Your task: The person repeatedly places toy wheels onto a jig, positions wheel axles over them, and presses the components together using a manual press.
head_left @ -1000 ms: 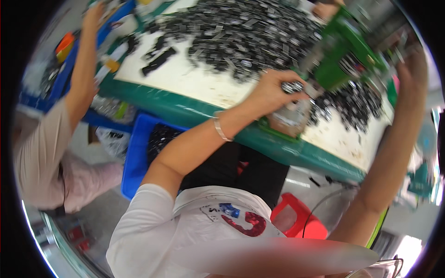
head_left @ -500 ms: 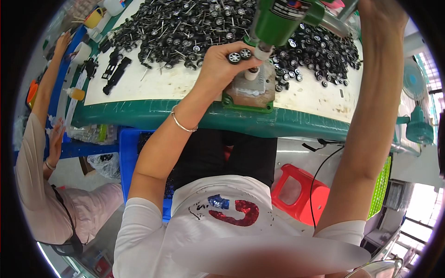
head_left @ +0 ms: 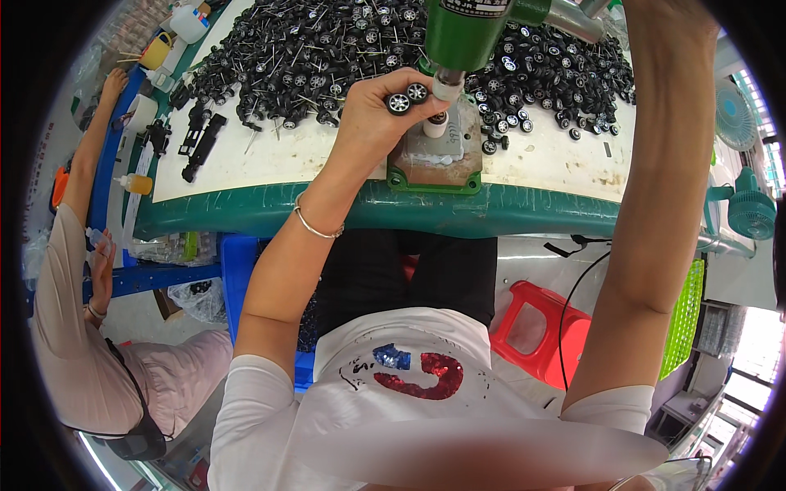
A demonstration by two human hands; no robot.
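My left hand point(head_left: 372, 114) is closed in a pinch, with two small black toy wheels point(head_left: 399, 103) with silver hubs showing at its fingers. Its fingertips are right at the pale tip of the ram on a green hand press point(head_left: 465, 39). Just below them, a short white post point(head_left: 435, 125) with a dark top stands on the press's base plate point(head_left: 434, 168). Whatever else the fingertips pinch is hidden. My right hand point(head_left: 670, 15) reaches up to the top edge, beside the press's metal lever; its fingers are out of the picture.
Heaped wheels and axles point(head_left: 303, 61) cover the table's far side, with more loose wheels point(head_left: 524, 90) right of the press. Black plastic chassis parts point(head_left: 203, 146) lie at left. A red stool point(head_left: 540, 335) and blue bin point(head_left: 237, 270) stand below. A co-worker point(head_left: 123, 327) sits at left.
The whole view has shifted slightly, so the press and my left hand appear a little further left. My left hand still holds the wheels at the ram tip.
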